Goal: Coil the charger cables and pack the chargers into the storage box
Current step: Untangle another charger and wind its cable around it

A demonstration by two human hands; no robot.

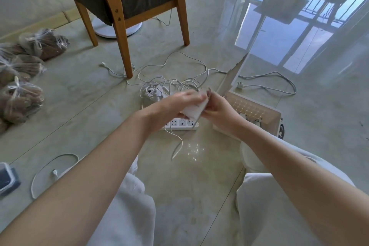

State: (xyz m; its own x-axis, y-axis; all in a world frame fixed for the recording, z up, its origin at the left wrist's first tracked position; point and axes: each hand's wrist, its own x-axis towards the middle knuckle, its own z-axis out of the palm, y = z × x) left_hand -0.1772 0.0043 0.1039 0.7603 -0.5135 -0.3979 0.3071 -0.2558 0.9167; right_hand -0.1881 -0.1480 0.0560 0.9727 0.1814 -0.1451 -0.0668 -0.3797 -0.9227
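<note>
I see both hands meeting above the floor [189,185] in front of me; the left hand [175,106] and the right hand [217,110] share one white charger [194,110], blurred by motion. The left grip is curled over the charger's top and near side, fingers closed on it; the right grip pinches its far edge, fingers closed too. A thin cable [177,146] hangs from the charger and trails loose onto the floor below the hands.

Just beneath the hands lies a white strip [181,124], partly hidden by the left wrist; behind it a tangle [169,84] of white cables spreads toward the chair [123,6], with one lead running to a plug [240,85] on the floor at right. The box [257,114] stands just right of the right hand, its lid [233,76] tipped up and open; I cannot tell what is inside it. Another white cable loop [54,170] lies well apart at lower left, near a dark tray [8,179] at the frame edge; clear bags [24,78] of brown stuff sit along the left; my knees in pale trousers [129,205] frame the bottom.
</note>
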